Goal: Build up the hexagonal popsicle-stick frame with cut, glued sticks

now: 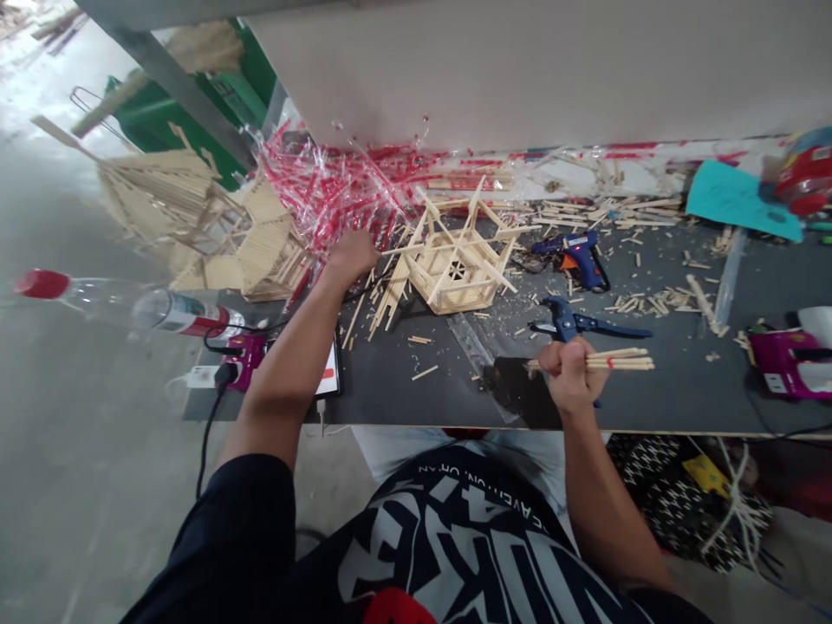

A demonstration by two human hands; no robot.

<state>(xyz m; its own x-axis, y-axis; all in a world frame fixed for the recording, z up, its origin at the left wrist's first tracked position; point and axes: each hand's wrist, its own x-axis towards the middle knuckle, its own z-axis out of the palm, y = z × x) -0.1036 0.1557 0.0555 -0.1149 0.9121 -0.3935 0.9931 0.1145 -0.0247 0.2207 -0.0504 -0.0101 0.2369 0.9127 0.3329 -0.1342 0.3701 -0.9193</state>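
Observation:
My right hand (570, 373) is closed round a bundle of wooden sticks (620, 359) that points right, held just above the dark table (416, 390). My left hand (352, 256) reaches far forward, its fingers buried in a heap of red-and-clear plastic wrappers (325, 186), so what it grips is hidden. Between the hands stands a small hexagonal frame built of sticks (455, 260). Blue cutters (572, 322) lie just beyond my right hand.
A blue glue gun (575, 253) lies behind the cutters. Loose sticks and offcuts litter the table. Finished stick models (195, 225) pile at the left. A red-capped bottle (130, 303), a power strip (221, 373), a phone, a clear ruler (477, 342), teal paper (737, 199).

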